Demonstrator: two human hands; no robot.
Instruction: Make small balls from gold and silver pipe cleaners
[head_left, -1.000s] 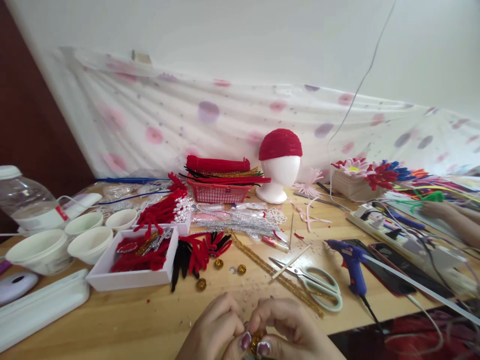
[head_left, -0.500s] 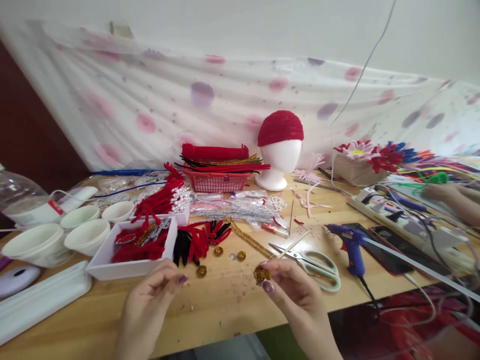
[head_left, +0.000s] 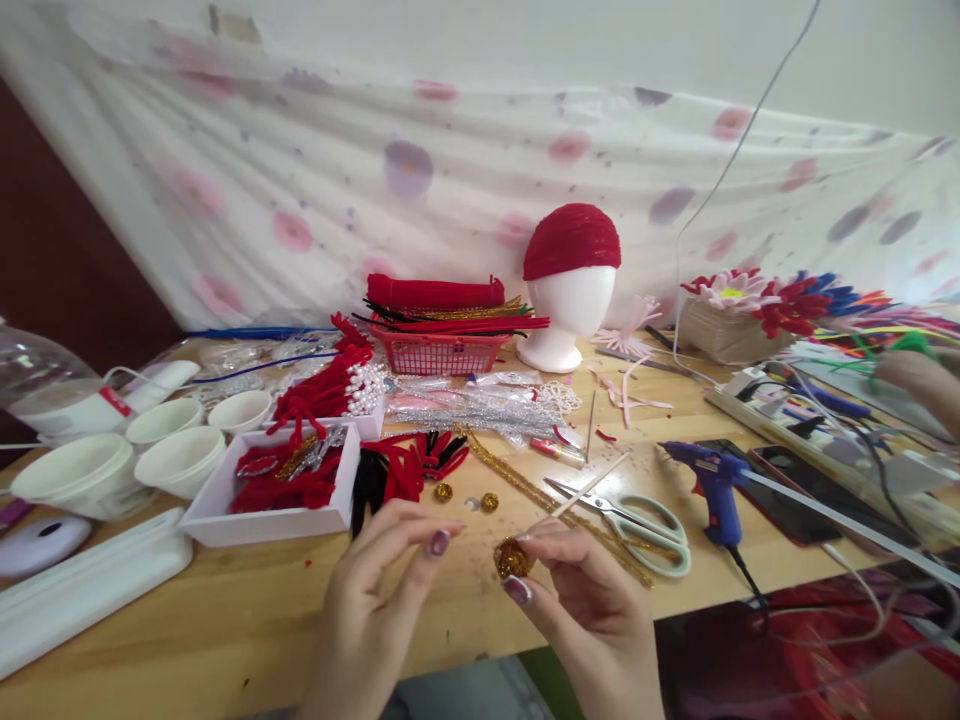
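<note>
A flower-print sheet [head_left: 300,180] hangs in loose folds over the lower wall, beyond the scissors [head_left: 613,512]. Below it the wooden table [head_left: 150,620] is crowded on either side of the scissors. A foam head [head_left: 576,300] with a red covering stands beyond them, and a white box [head_left: 270,530] of red pieces sits well to their left.

Just left of the scissors, the right hand [head_left: 592,590] pinches a gold tinsel ball [head_left: 511,558] between thumb and fingertips. The left hand [head_left: 382,580], farther left of them, has thumb and forefinger slightly parted and seems empty, though a fine strand there would be too small to make out.

Right of the scissors lies a blue glue gun [head_left: 712,490]; a wrist catching its cord could drag it away. The gripped ball rests on fingertips alone: a slack pinch could drop it, a hard one could flatten its coils. Smallest, two loose gold balls [head_left: 443,492] lie left of the scissors, where a brushing left hand could set them rolling.
</note>
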